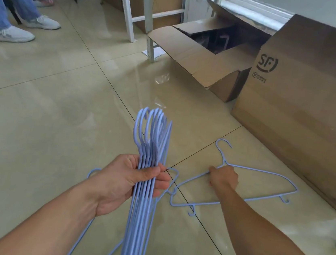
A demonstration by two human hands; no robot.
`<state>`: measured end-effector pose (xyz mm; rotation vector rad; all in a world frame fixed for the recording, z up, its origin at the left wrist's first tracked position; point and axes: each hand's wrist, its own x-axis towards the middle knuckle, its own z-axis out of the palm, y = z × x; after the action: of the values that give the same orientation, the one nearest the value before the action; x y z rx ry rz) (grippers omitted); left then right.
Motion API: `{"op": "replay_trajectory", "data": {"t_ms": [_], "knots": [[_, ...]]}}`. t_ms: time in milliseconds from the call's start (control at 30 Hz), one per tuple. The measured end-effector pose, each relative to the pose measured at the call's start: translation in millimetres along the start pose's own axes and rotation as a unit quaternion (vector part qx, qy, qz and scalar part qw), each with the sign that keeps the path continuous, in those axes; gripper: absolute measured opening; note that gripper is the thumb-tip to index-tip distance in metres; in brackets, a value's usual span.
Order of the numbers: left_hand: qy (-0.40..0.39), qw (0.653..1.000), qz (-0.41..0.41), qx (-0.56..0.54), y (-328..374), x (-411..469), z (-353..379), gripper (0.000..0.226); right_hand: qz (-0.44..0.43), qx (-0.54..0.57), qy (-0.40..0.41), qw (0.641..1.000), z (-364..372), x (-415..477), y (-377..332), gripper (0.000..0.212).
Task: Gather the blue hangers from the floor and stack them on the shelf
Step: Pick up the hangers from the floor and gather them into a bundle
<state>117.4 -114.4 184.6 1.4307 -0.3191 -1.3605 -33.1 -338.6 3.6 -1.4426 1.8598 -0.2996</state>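
Left hand [128, 183] clenched round bundle of thin blue wire hangers [151, 146]; right hand [223, 176] grasping last blue hanger [263, 173] on tiled floor [58, 114]. Stacking on shelf not yet done.

An open cardboard box [195, 52] lies on the glossy tiled floor [50, 91] beside a taller SF-marked carton [306, 95] (bystanders' white sneakers [13, 34] at far left).
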Motion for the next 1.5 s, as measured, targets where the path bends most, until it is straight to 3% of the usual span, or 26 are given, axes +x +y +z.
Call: {"op": "replay_trajectory", "data": {"t_ms": [67, 233, 300, 400, 500, 633, 833, 1067, 1333, 1500], "knots": [[0.005, 1.000, -0.004, -0.001, -1, 3, -2, 0.020, 0.009, 0.001, -0.009, 1.000, 3, 2, -4, 0.034], [0.013, 1.000, -0.021, 0.010, -3, 8, -7, 0.026, 0.066, 0.006, -0.018, 0.998, 5, 24, 11, 0.049], [0.009, 1.000, -0.024, 0.012, -4, 9, -8, 0.031, 0.074, 0.036, -0.005, 0.997, -8, 12, 10, 0.040], [0.011, 0.999, -0.026, 0.016, -4, 11, -7, 0.026, 0.038, 0.090, -0.004, 0.995, -25, -7, 6, 0.022], [0.015, 1.000, -0.024, 0.009, -3, 12, -5, 0.018, -0.003, 0.139, -0.006, 0.990, -43, -23, 3, 0.021], [0.004, 1.000, -0.020, -0.004, -1, 9, 0, 0.022, -0.063, 0.211, -0.092, 0.971, -73, -66, -9, 0.017], [-0.008, 1.000, -0.003, 0.014, 3, 1, 11, 0.043, -0.187, 0.218, -0.271, 0.919, -103, -172, -35, 0.017], [-0.002, 1.000, 0.019, 0.000, 3, -18, 2, 0.036, -0.304, 0.175, -0.293, 0.889, -80, -218, -43, 0.007], [0.067, 0.995, 0.044, -0.062, 8, -43, -19, 0.017, -0.336, 0.169, -0.334, 0.865, -60, -249, -52, 0.010], [0.079, 0.994, 0.052, -0.052, 9, -56, -44, 0.026, -0.335, 0.164, -0.383, 0.845, -48, -259, -61, 0.011]]}}
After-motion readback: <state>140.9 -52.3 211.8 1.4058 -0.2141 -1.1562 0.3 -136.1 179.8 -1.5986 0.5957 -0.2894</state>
